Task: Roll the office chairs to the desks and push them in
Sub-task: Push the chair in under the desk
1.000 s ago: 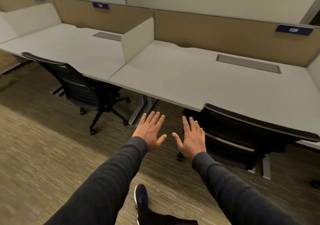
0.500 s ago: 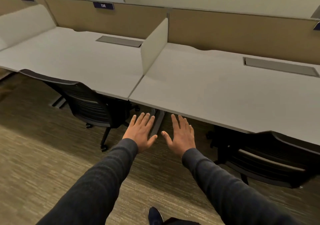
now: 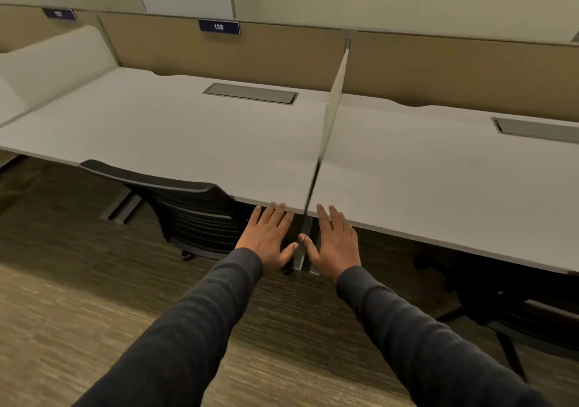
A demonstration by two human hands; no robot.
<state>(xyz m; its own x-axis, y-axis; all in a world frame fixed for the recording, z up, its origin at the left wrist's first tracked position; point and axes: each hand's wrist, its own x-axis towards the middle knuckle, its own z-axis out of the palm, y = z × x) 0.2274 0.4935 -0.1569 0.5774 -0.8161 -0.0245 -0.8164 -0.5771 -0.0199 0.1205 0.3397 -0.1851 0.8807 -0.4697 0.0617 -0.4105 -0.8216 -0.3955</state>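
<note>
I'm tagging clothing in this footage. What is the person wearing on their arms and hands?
Both arms are covered by long, dark charcoal-grey knit sleeves that end at the wrists. The left hand and right hand are bare: no gloves, and no rings, watch or markings visible from this view.

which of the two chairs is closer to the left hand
The chair at desk 138, left of the divider. Its black back sits just beside the left hand. The other chair is at lower right, beyond the right hand, mostly cut off by the frame.
</note>
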